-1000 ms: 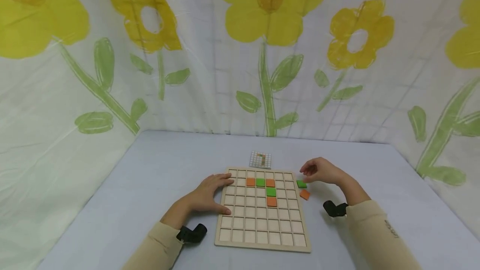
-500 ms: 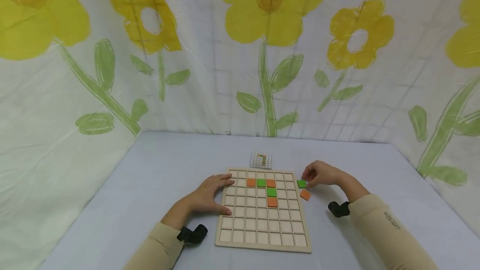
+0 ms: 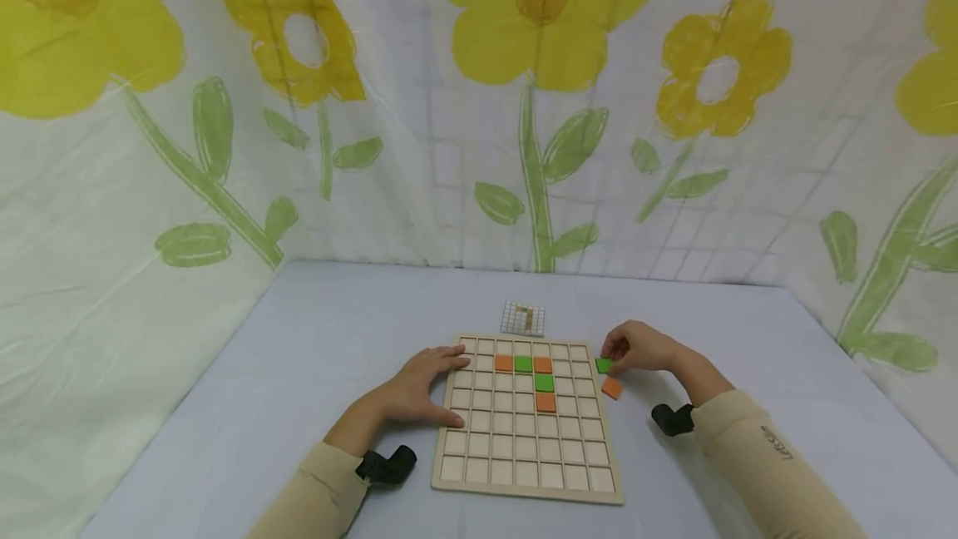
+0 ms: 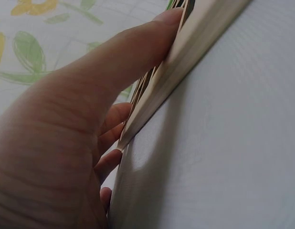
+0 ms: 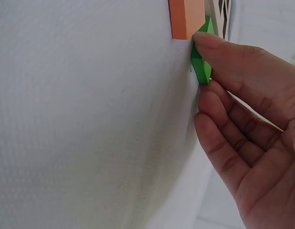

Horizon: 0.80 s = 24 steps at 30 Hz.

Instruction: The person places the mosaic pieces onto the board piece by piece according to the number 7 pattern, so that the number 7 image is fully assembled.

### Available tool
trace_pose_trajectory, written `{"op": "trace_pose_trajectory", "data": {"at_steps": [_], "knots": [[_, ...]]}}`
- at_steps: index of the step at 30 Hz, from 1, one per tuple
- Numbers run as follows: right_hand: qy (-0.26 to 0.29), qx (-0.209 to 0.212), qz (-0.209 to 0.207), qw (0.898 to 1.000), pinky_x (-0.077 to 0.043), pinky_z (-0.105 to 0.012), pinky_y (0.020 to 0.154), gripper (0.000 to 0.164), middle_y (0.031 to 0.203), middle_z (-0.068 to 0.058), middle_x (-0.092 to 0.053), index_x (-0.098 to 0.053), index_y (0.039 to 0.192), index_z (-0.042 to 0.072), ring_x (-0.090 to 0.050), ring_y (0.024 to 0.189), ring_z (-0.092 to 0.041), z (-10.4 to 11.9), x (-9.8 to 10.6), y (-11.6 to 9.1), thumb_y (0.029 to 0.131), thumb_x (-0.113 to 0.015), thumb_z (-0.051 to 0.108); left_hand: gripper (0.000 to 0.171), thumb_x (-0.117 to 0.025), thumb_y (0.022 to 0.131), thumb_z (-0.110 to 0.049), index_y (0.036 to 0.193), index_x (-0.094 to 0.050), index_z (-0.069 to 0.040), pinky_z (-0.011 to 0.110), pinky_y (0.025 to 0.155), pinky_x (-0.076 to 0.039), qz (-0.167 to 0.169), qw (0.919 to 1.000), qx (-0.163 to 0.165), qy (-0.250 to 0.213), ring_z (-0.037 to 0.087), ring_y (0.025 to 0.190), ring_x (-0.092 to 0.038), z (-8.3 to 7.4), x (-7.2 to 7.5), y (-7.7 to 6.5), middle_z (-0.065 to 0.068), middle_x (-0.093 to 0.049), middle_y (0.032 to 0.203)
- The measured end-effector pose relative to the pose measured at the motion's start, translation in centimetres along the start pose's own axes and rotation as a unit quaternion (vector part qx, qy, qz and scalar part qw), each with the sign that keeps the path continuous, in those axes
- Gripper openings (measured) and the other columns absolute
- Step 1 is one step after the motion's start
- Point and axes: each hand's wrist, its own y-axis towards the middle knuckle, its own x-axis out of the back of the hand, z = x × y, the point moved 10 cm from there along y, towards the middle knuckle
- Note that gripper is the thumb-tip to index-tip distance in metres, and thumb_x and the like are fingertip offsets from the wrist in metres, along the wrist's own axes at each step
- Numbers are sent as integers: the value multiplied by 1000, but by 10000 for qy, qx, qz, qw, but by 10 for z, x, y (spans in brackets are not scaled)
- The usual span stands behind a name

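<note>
A light wooden grid board lies on the table, with several orange and green square tiles set in its cells. My left hand rests on the board's left edge, thumb and fingers spread apart. In the left wrist view the thumb lies over the board's rim. Off the right edge, my right hand pinches a loose green tile. The right wrist view shows the thumb on this green tile, with curled fingers by its other end. A loose orange tile lies just nearer.
A small card printed with a coloured grid pattern lies behind the board. The table has a white cover. A curtain with yellow flowers hangs at the back.
My right hand has come down from above the green tile, and its thumb and fingers have closed on it. The left hand stays on the board.
</note>
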Motion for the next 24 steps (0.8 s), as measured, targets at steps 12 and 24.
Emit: {"op": "trace_pose_trajectory", "data": {"at_steps": [12,24], "knots": [[-176,-134,-184,9996,-49,-20,61,18,76,0,-65,-68,83,3,-56,69,-9,-11,2,1,72,-78,13,89,-77,68,-51,140,-42,-12,50,117,-14,31,10000,34,41,32,141,-24,1,-1,1,6,-30,152],[-131,-191,-463,9987,-49,-21,60,16,77,0,-64,-66,84,5,-57,70,-11,-8,11,-9,76,-76,15,88,-77,68,-50,140,-42,-13,50,117,-14,21,9999,112,25,32,141,-23,3,-1,0,5,-30,152]]}}
